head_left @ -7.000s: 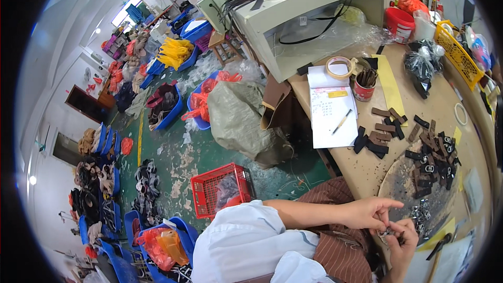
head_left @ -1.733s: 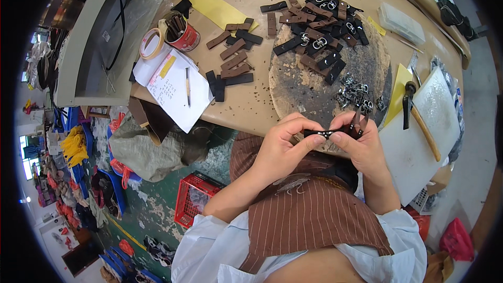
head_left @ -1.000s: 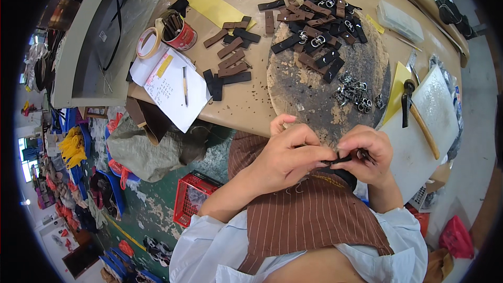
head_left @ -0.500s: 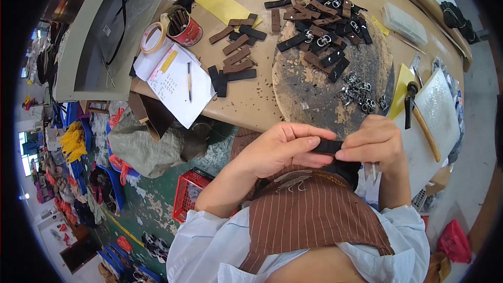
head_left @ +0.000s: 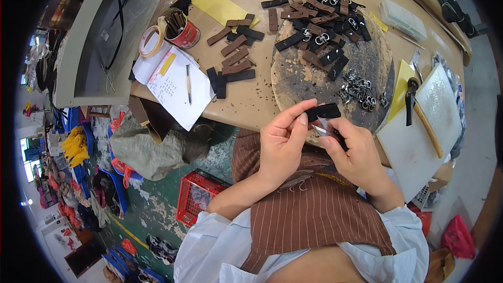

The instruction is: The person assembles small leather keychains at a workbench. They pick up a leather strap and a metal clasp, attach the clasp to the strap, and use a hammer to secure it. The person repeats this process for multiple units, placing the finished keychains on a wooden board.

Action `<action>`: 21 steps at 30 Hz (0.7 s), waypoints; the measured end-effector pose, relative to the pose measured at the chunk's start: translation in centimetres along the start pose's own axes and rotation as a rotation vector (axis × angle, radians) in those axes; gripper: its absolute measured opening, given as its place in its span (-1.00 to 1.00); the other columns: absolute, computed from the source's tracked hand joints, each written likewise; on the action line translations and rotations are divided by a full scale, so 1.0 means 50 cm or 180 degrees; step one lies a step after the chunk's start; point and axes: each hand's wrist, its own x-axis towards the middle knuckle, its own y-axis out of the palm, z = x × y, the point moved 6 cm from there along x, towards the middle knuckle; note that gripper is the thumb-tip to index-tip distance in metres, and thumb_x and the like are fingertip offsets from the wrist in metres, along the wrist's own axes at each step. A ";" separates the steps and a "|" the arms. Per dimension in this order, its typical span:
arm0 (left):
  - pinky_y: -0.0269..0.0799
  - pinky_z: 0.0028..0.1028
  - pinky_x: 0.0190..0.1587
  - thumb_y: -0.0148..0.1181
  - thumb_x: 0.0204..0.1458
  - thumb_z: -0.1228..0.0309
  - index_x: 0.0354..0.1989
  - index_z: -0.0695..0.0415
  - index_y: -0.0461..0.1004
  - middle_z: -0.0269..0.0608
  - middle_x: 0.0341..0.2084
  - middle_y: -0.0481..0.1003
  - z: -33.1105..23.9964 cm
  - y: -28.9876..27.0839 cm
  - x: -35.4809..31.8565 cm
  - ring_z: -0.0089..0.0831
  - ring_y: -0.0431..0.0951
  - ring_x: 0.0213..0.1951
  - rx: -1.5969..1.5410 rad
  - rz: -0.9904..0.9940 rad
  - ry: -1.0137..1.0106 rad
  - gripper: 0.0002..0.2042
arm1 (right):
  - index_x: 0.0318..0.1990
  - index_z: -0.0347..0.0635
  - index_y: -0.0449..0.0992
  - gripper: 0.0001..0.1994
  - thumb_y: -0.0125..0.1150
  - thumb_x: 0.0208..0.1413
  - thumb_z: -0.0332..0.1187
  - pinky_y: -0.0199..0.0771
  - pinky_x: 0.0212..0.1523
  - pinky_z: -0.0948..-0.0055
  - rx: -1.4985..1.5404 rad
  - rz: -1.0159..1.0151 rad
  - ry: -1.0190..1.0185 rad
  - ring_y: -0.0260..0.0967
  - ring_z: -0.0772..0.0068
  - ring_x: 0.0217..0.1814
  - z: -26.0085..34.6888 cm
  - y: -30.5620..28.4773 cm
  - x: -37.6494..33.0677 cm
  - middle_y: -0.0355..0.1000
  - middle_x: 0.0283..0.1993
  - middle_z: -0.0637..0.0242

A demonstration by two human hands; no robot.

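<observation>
My left hand pinches a short black strap between thumb and fingers, above the near edge of the round board. My right hand is closed around small silver-bladed snips, most of them hidden in the palm. Their blades lie just below the strap, close to my left thumb; whether they touch it I cannot tell. On the round worn board beyond my hands is a heap of black and brown straps, several fitted with metal clasps. Nearer lies a pile of loose silver clasps.
More straps lie left of the board. Beside them are a notebook with a pen, a tape roll and a red can. A hammer rests on a white slab at right. A red crate stands below.
Both hands have moved up toward the board with the strap. The snips' blades, pointing down below my right hand before, are now turned up toward the strap.
</observation>
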 end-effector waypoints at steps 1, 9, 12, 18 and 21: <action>0.38 -0.56 -0.04 -0.13 0.15 0.53 0.06 0.32 0.27 -0.16 -0.14 0.42 0.001 -0.002 0.000 -0.58 0.45 -0.18 0.0047 0.0025 0.0026 -0.70 | -0.29 -0.34 0.35 -0.81 0.13 0.02 -0.39 0.32 -0.53 0.28 -0.0101 -0.0056 -0.0080 0.40 0.04 -0.49 0.001 0.003 0.004 0.38 -0.51 -0.01; 0.35 -0.57 -0.03 -0.14 0.16 0.51 0.04 0.32 0.30 -0.18 -0.13 0.43 -0.002 0.005 -0.001 -0.59 0.43 -0.14 -0.0212 0.0001 -0.0395 -0.71 | -0.32 -0.33 0.37 -0.82 0.14 0.02 -0.37 0.32 -0.54 0.24 -0.0195 0.0133 -0.0207 0.39 0.02 -0.51 -0.014 -0.002 0.013 0.39 -0.50 0.01; 0.34 -0.56 -0.02 -0.15 0.17 0.51 0.03 0.32 0.31 -0.16 -0.10 0.42 -0.003 0.009 -0.002 -0.57 0.42 -0.11 -0.0120 0.0043 -0.0441 -0.71 | -0.33 -0.33 0.39 -0.82 0.13 0.03 -0.37 0.32 -0.55 0.24 -0.0153 0.0167 -0.0292 0.39 0.02 -0.51 -0.013 -0.003 0.012 0.39 -0.49 0.03; 0.31 -0.60 -0.05 -0.14 0.15 0.54 0.02 0.32 0.33 -0.16 -0.10 0.43 -0.013 0.019 -0.003 -0.56 0.43 -0.12 0.0473 0.0140 0.0210 -0.72 | -0.37 -0.33 0.41 -0.82 0.10 0.05 -0.35 0.32 -0.54 0.24 -0.0310 0.0096 -0.0137 0.37 0.01 -0.53 -0.002 -0.005 0.007 0.38 -0.52 0.01; 0.32 -0.56 -0.04 -0.15 0.14 0.57 0.01 0.34 0.32 -0.07 -0.11 0.45 -0.022 0.018 -0.006 -0.50 0.44 -0.10 0.1191 0.0300 0.0610 -0.72 | -0.42 -0.33 0.40 -0.76 0.03 0.11 -0.28 0.27 -0.60 0.31 0.0066 0.0281 0.0106 0.32 0.10 -0.63 -0.015 0.004 0.000 0.35 -0.60 0.07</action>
